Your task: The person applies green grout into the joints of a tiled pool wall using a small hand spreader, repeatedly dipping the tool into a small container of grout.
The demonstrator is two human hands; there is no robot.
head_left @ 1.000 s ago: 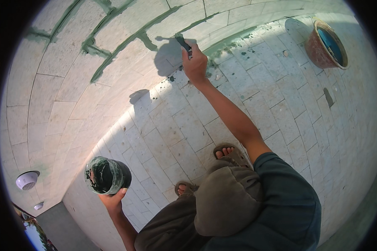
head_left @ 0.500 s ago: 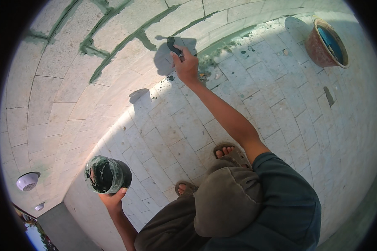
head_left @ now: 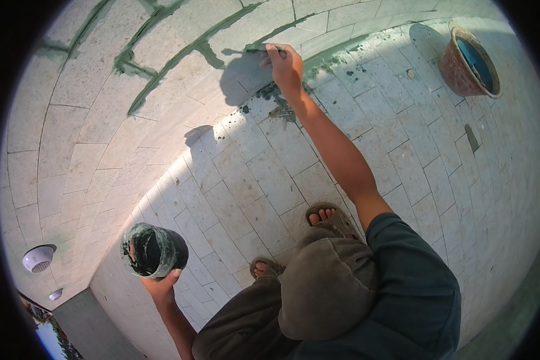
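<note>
My right hand (head_left: 287, 67) is up at the stone-tiled wall (head_left: 180, 84), fingers closed on a small spatula that shows mostly edge-on. Its tip is at the wall beside a joint filled with dark green grout (head_left: 282, 33). Fingers hide most of the tool. Low on the left, my left hand (head_left: 161, 287) is wrapped round the base of a grout-smeared plastic tub (head_left: 177, 251). The tub is tilted, its mouth turned toward the wall, with dark green grout coating its inside. More green joints (head_left: 162, 75) run across the upper left of the wall.
A reddish-brown bucket (head_left: 453, 69) with blue inside stands on the tiled floor at the far right. Green grout drops (head_left: 276, 105) lie along the foot of the wall. Two pale round fittings (head_left: 39, 259) project at the left. My sandalled feet (head_left: 333, 219) are below.
My right hand has moved right and slightly up along the wall. The dark green lump seen on the spatula earlier no longer shows. My left hand and the tub have stayed put.
</note>
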